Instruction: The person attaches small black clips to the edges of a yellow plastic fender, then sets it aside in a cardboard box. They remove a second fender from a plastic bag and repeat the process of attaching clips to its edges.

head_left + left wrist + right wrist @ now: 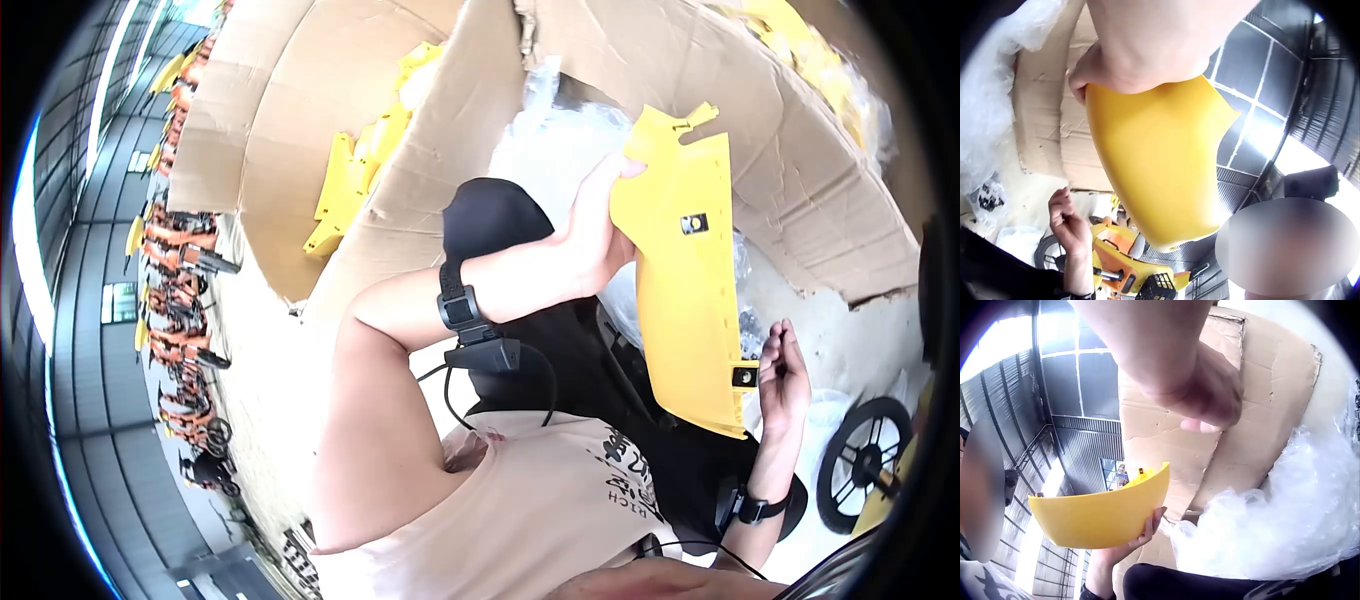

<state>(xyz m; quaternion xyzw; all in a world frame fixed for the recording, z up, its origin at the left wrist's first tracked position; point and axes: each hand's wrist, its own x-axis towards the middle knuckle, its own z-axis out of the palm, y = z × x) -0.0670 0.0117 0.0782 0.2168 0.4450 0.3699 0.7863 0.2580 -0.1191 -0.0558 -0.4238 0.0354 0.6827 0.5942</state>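
A yellow curved panel [670, 290] is held up on its long side by my left hand [600, 225], fingers wrapped over the edge. Two small dark clips with metal centres show on the panel's inner face. Its smooth outer side [1154, 156] fills the middle of the left wrist view, below the left hand [1141, 62]. My right hand [785, 385] is raised beside the panel's lower end, fingers loosely bent and holding nothing. In the right wrist view the right hand [1210, 390] appears above the panel [1100, 519], apart from it.
Cardboard boxes [440, 130] stand around the work spot, one with yellow parts [365, 165] inside. Clear plastic wrap [1272, 519] lies by the cardboard. A black wheel [865, 455] is at the lower right. Orange motorbikes [190, 255] line the far left.
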